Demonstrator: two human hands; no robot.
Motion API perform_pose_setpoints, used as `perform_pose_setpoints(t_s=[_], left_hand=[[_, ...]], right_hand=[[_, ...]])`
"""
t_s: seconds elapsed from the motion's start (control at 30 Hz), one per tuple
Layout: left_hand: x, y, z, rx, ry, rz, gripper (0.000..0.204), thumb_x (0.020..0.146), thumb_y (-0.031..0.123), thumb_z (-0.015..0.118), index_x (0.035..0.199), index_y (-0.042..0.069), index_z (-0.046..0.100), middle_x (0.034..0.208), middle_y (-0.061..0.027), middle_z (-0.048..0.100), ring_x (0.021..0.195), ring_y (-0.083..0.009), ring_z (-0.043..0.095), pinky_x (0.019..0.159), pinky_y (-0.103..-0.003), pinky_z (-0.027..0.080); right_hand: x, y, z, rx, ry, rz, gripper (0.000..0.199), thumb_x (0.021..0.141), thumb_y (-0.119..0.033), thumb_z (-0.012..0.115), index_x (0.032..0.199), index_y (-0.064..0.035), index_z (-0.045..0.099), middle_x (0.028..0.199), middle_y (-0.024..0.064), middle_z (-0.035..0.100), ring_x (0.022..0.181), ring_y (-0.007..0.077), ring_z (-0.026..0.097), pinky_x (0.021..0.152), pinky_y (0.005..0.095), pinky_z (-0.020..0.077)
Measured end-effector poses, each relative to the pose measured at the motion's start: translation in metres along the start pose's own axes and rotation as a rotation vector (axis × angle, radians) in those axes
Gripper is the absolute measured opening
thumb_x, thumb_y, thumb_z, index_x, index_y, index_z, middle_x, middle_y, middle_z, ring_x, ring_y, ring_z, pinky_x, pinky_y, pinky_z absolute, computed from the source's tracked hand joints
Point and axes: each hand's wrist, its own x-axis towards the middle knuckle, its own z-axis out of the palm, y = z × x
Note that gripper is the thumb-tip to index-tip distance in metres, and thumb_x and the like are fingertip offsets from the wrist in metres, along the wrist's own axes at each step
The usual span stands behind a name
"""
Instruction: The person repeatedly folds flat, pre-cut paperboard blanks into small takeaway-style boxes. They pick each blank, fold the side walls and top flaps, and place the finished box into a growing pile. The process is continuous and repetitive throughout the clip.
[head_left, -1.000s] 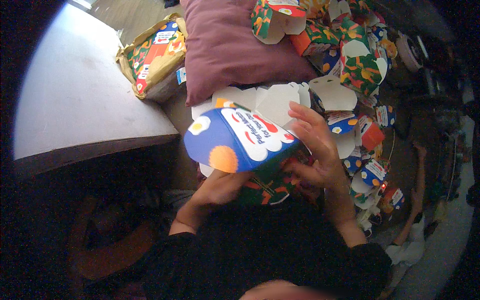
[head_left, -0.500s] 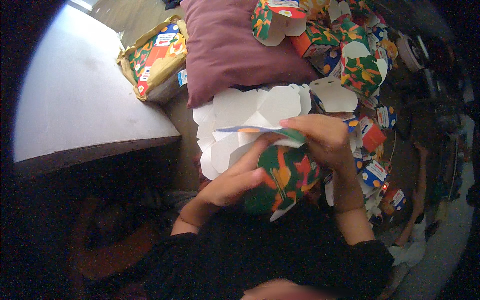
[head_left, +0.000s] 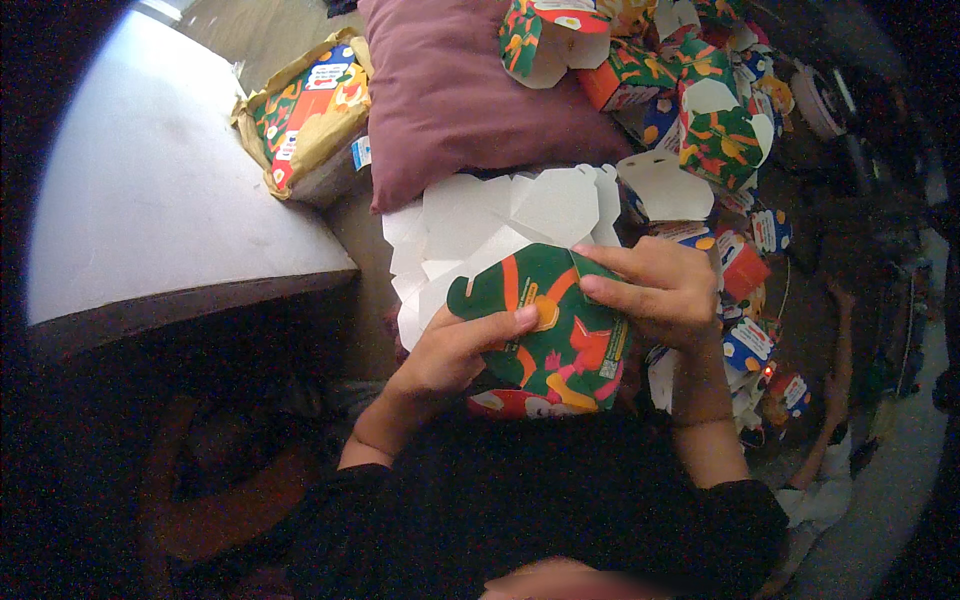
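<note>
lying nearer than the white cardboard [head_left: 470, 220], the green patterned carton [head_left: 555, 345] is pinched by the nearly closed left hand [head_left: 445, 350] at its left and the right hand [head_left: 668, 290] at its far-right edge.

Card carton [head_left: 568, 350], green, orange-and-pink patterned, partly folded; printed face held under left thumb [head_left: 498, 326], upper corner by right fingers [head_left: 640, 285].

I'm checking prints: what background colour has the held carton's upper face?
The carton is dark green there, clearest in the head view.
</note>
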Motion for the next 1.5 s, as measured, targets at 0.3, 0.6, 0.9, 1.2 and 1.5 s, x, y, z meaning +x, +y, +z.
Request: perform_pose_setpoints(t_s=[0.3,0.6,0.9,1.2,1.5], left_hand=[[0.007,0.001,-0.012,-0.188,-0.196,-0.013,0.040,0.087,0.010,0.057,0.123,-0.004,0.044,0.116,-0.0154,0.056,0.103,-0.0227,0.058,0.090,-0.035,0.047],[0.014,-0.005,-0.008,0.337,-0.135,0.030,0.041,0.086,0.016,0.059,0.120,0.007,0.037,0.109,-0.0057,0.051,0.103,-0.0121,0.049,0.087,-0.029,0.042],[0.044,-0.025,-0.024,-0.840,-0.656,0.075,0.114,0.065,0.090,0.017,0.142,0.004,0.019,0.141,-0.0217,0.030,0.129,-0.0370,0.033,0.108,-0.049,0.025],[0.046,-0.048,-0.073,0.178,0.000,0.302,0.063,0.089,0.044,0.050,0.138,0.010,0.030,0.138,-0.0112,0.038,0.123,-0.0251,0.042,0.103,-0.042,0.035],[0.002,-0.008,-0.016,0.217,0.038,0.202,0.056,0.088,0.029,0.057,0.131,0.001,0.035,0.124,-0.0112,0.047,0.113,-0.0212,0.047,0.097,-0.033,0.037]], right_hand=[[0.003,-0.015,-0.008,-0.098,-0.179,0.069,0.024,0.073,-0.009,0.065,0.096,-0.0046,0.068,0.096,0.0173,0.066,0.080,0.0252,0.066,0.066,0.0309,0.0521],[-0.022,-0.016,0.012,0.647,0.077,0.673,0.028,0.079,-0.003,0.064,0.106,0.0037,0.063,0.108,0.0170,0.063,0.098,0.0252,0.061,0.085,0.0343,0.0463],[-0.026,-0.021,0.017,0.694,0.180,0.544,0.039,0.081,-0.006,0.063,0.118,0.0023,0.054,0.078,0.0111,0.067,0.085,0.0182,0.062,0.088,0.0354,0.0436],[-0.036,0.002,0.041,0.601,-0.113,0.467,0.027,0.072,-0.012,0.074,0.098,-0.0063,0.066,0.075,0.0039,0.065,0.063,0.0140,0.062,0.064,0.0283,0.0473],[-0.025,-0.009,0.038,0.194,-0.090,0.545,0.024,0.073,-0.026,0.073,0.087,-0.0090,0.064,0.078,0.0066,0.062,0.073,0.0213,0.060,0.067,0.0327,0.0473]])
